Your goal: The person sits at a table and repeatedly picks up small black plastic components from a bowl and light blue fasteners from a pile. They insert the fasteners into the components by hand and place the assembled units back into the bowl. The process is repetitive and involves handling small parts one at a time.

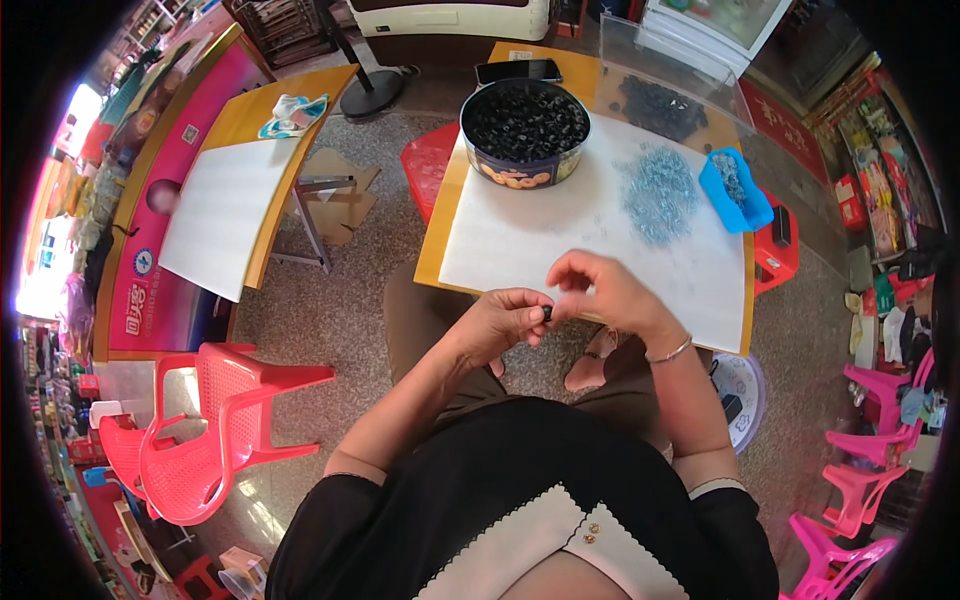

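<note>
My left hand (pixel 505 325) pinches a small black part (pixel 547 313) between thumb and fingertips, just off the table's near edge. Close beside it, my right hand (pixel 610 295) is held with curved fingers, index and thumb apart, and I see nothing in it. Beyond them, on the white-covered table (pixel 530 235), stands a round tub (pixel 525 170) full of small black parts. To its right a pile of small, see-through bluish pieces (pixel 660 195) is spread out. A blue plastic basket (pixel 745 210) at the right edge holds more small pieces.
A see-through box (pixel 660 105) with black parts stands at the far right, and a black phone (pixel 519 71) lies behind the tub. Red stools (pixel 430 165) flank the table. A second table (pixel 230 190) and a red chair (pixel 215 430) are at the left.
</note>
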`<state>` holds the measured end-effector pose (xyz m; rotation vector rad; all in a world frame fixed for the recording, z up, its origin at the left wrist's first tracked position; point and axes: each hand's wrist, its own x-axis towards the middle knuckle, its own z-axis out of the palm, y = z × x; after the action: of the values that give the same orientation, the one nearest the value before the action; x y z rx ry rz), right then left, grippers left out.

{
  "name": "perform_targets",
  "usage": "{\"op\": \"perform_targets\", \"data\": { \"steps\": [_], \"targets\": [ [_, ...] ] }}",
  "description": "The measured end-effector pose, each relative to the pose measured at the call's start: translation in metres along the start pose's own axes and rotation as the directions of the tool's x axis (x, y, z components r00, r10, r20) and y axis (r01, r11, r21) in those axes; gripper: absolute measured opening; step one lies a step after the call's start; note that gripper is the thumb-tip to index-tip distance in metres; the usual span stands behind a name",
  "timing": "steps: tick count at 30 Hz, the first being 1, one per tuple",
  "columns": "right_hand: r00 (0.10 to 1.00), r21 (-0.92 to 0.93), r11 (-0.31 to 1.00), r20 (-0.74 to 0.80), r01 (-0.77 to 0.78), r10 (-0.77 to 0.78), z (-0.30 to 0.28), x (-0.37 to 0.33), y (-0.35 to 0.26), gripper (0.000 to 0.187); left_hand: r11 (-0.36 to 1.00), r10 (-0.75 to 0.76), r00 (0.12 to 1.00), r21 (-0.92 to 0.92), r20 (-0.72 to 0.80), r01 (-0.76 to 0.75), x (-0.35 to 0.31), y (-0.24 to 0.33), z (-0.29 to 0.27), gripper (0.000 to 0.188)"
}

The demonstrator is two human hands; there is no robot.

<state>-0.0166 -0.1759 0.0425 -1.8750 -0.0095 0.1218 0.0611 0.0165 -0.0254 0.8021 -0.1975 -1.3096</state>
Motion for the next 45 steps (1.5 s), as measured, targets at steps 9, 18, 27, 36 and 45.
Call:
{"op": "perform_targets", "data": {
  "steps": [9,18,27,36,45],
  "targets": [
    [0.884,-0.620,0.780,-0.409,-0.085,-0.228,-0.096,0.164,0.029,0.011,0.991,0.075,0.997,-0.109,0.014,-0.073,0.007,0.001,0.013,0.025],
    [0.942,-0.958,0.256,-0.197,-0.127,-0.271,-0.093,0.231,0.069,0.013,0.986,0.061,0.998,-0.153,-0.001,-0.060,0.005,0.000,0.008,0.021],
    [0.950,-0.914,0.402,-0.167,-0.049,-0.264,-0.092,0.225,0.062,0.013,0.983,0.073,0.994,-0.166,-0.076,-0.085,0.007,0.003,0.009,0.026],
    [0.916,-0.694,0.720,-0.288,0.002,-0.280,-0.096,0.224,0.062,0.013,0.971,0.122,0.986,-0.193,-0.117,-0.143,0.004,0.007,0.005,0.023],
    [0.958,0.357,0.909,-0.257,0.216,-0.127,-0.083,0.156,0.019,0.020,0.938,0.237,0.960,-0.222,-0.145,-0.266,0.011,0.024,0.010,0.022]
  ]
}}
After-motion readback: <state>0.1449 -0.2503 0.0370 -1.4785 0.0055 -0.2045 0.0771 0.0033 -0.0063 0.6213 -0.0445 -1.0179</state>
